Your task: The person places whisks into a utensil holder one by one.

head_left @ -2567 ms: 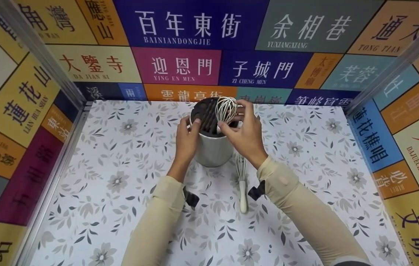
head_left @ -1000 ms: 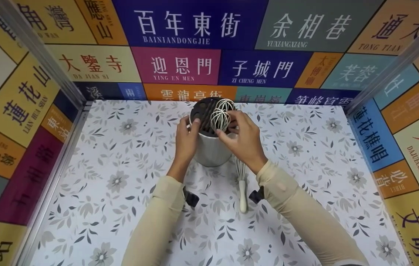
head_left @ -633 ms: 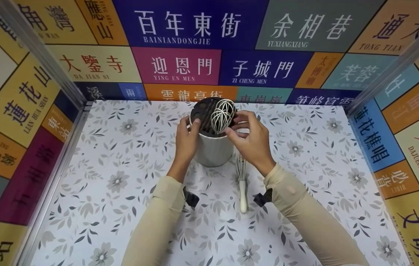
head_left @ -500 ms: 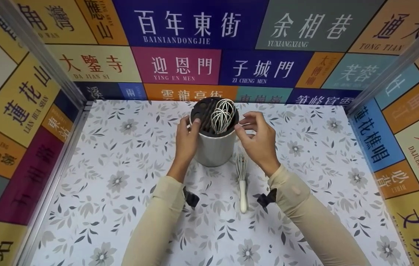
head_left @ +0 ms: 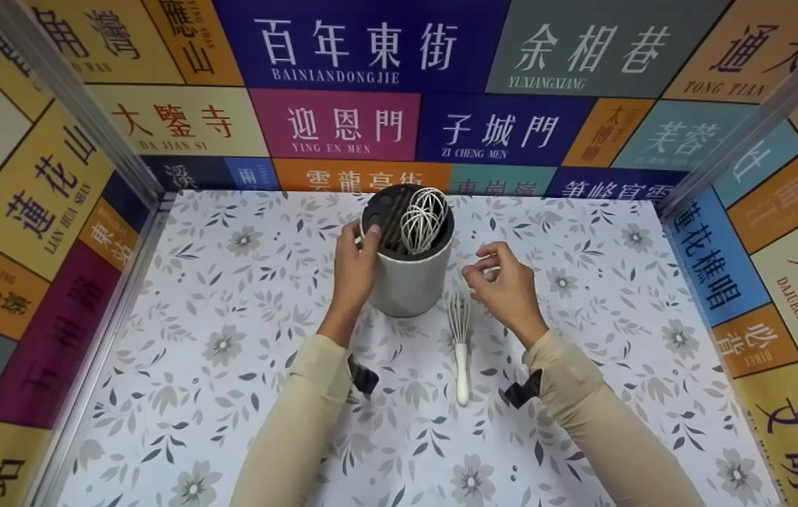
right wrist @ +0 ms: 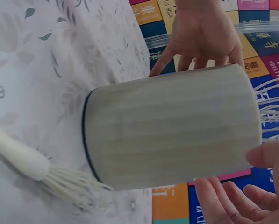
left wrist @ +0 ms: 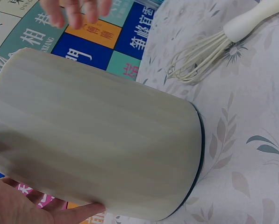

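A pale grey cylindrical utensil holder (head_left: 409, 287) stands upright on the table, topped by a dark slotted insert (head_left: 386, 211). My left hand (head_left: 355, 271) grips its left side, with the thumb at the rim and the fingers round the wall. The wire heads of two whisks (head_left: 424, 222) rise from the insert's right half; their handles are hidden inside. To the right of the holder hovers my right hand (head_left: 508, 285), fingers loosely bent and holding nothing. Another whisk (head_left: 461, 373) with a cream handle lies on the table, wires toward the holder; it also shows in the left wrist view (left wrist: 242, 28).
The table (head_left: 215, 415) has a white cloth with grey flowers and leaves. Colourful panels with lettering form a back wall (head_left: 399, 56) and side walls. Metal posts (head_left: 89, 113) stand at the corners.
My right hand has let go of a whisk, which now sits in the holder, and has drawn back to the right and nearer to me. The left hand has stayed on the holder.
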{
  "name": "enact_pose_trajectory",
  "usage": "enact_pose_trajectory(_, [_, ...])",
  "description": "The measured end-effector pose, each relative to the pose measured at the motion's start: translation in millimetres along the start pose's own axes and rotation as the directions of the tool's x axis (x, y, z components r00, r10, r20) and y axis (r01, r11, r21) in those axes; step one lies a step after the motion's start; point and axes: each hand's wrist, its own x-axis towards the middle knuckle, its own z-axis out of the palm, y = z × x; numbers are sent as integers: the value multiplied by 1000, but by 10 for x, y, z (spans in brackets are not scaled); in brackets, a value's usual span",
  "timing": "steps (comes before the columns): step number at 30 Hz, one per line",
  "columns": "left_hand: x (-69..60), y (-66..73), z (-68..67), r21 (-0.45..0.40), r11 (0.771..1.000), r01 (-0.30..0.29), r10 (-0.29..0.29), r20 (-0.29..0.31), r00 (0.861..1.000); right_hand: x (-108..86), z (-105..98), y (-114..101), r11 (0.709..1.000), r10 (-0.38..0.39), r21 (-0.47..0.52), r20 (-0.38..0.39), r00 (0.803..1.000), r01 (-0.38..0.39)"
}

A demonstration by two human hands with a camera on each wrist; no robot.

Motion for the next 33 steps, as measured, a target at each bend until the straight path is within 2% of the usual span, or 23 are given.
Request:
enact_pose_trajectory(4, [-2, 2, -9, 6, 1000, 10, -10, -1, 1000, -37, 2, 125, 998, 55, -7, 35, 998, -55])
enact_pose_trajectory(16, [-5, 14, -10, -6, 1000, 5, -5, 1, 1000, -156, 61, 412, 989, 151, -17, 86, 985, -150])
enact_pose_trajectory(20, [-9, 13, -8, 3, 1000, 1, -1, -2, 1000, -211, 98, 502, 979, 202, -36, 121, 972, -199])
enact_pose_trajectory(26, [-6, 6, -5, -2, 1000, 16, -16, -5, 1000, -296, 151, 618, 957, 291, -45, 193, 937, -288])
enact_pose_trajectory(33, [-5, 16, -5, 3, 1000, 26, -26, -3, 1000, -383, 215, 733, 945, 326, -53, 191, 926, -322])
